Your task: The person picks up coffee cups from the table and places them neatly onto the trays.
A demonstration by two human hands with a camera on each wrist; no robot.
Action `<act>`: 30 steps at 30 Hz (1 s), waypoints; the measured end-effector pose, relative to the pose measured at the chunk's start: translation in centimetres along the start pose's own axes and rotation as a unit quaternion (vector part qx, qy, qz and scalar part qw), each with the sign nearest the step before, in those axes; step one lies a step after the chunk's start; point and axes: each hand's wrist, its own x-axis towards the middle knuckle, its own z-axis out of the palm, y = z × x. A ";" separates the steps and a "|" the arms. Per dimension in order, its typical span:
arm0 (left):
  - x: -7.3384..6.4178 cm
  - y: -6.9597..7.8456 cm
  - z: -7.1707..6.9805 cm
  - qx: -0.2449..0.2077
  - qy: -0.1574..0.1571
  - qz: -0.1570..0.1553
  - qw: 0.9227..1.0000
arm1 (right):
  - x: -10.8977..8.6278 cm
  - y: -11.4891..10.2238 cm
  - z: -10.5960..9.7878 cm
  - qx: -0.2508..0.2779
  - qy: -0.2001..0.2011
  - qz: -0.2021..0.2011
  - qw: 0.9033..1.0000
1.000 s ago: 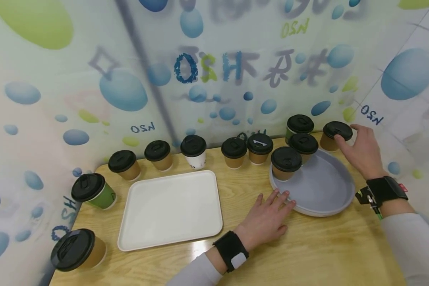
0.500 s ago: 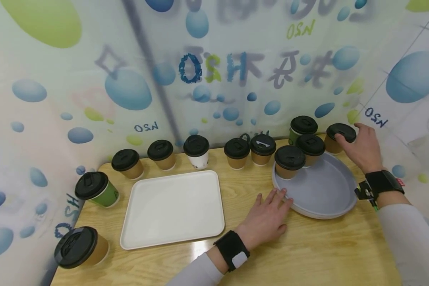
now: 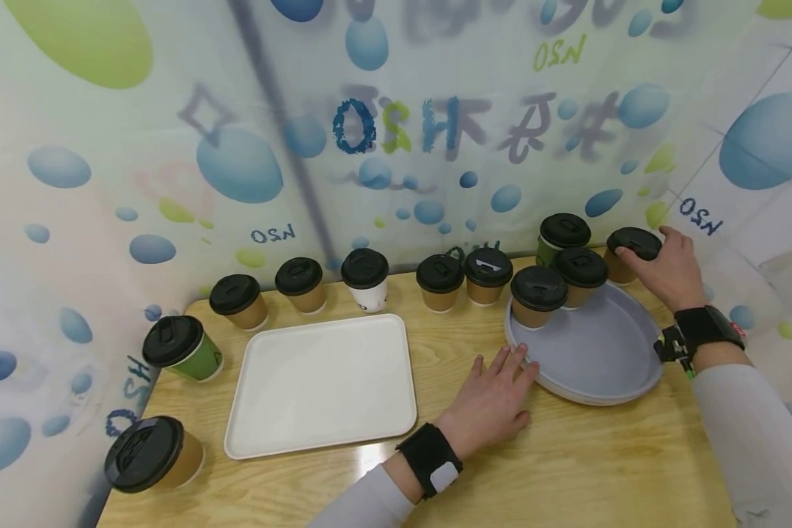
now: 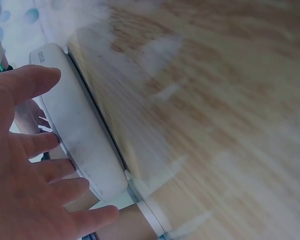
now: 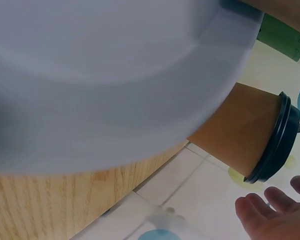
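Note:
My left hand (image 3: 485, 407) lies with straight, spread fingers at the near left rim of a round grey tray (image 3: 607, 367); in the left wrist view its fingers (image 4: 65, 170) reach across the tray's pale outer wall (image 4: 85, 125). Beyond the tray at the far right stands a brown paper coffee cup (image 3: 619, 269) with a black lid. Over that lid is my right hand (image 3: 673, 271), thumb and fingers parted. From the right wrist, a gap shows between its fingertips (image 5: 275, 197) and the black lid (image 5: 277, 145). Two lidded brown cups, a front one (image 3: 531, 315) and a rear one (image 3: 577, 295), sit inside the tray.
A white rectangular tray (image 3: 323, 389) lies left of centre. Lidded cups line the table's back and left edges, including a white cup (image 3: 369, 297), a green cup (image 3: 201, 359) and a large brown cup (image 3: 183, 462). Another green cup (image 3: 546, 253) stands behind the round tray.
The head view has shifted slightly, moving the scene rightward. My right hand has come slightly left over the far cup's lid. The left hand and the cups keep their places.

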 end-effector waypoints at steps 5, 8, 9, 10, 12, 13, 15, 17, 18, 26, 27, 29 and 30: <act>0.1 -0.2 0.2 -0.006 0.006 -0.006 1.000 | 0.6 0.0 -0.2 -0.008 -0.015 0.003 1.000; 0.2 -0.3 0.2 -0.005 0.004 -0.012 1.000 | 1.0 -0.1 -0.2 -0.013 -0.028 0.006 1.000; 0.2 -0.3 0.2 -0.005 0.004 -0.014 1.000 | 1.2 -0.1 -0.2 -0.014 -0.032 0.007 0.999; 0.2 -0.3 0.2 -0.004 0.003 -0.015 1.000 | 1.4 -0.1 -0.1 -0.015 -0.037 0.009 0.999; 0.2 -0.4 0.2 -0.004 0.000 -0.017 1.000 | 1.7 -0.1 -0.1 -0.017 -0.046 0.015 0.999; 0.2 -0.4 0.2 -0.005 -0.001 -0.017 1.000 | 1.8 -0.1 0.0 -0.018 -0.052 0.018 0.998; 0.3 -0.4 0.1 -0.005 -0.001 -0.017 1.000 | 2.0 0.0 0.0 -0.022 -0.061 0.027 0.998; 0.3 -0.4 0.1 -0.005 -0.001 -0.016 1.000 | 2.3 0.1 0.0 -0.027 -0.070 0.038 0.996; 0.3 -0.5 0.1 -0.003 -0.001 -0.015 1.000 | 2.4 0.2 0.0 -0.029 -0.074 0.043 0.996; 0.7 -0.7 0.1 -0.002 -0.008 -0.021 1.000 | 3.2 0.3 0.1 -0.037 -0.102 0.057 0.993; 0.7 -0.7 0.1 -0.002 -0.008 -0.022 1.000 | 3.3 0.3 0.1 -0.038 -0.106 0.057 0.992; 0.8 -0.8 0.2 -0.002 -0.006 -0.023 1.000 | 3.3 0.2 0.1 -0.040 -0.111 0.056 0.991; 0.8 -0.8 0.2 -0.002 -0.005 -0.023 1.000 | 3.3 0.2 0.2 -0.041 -0.113 0.055 0.991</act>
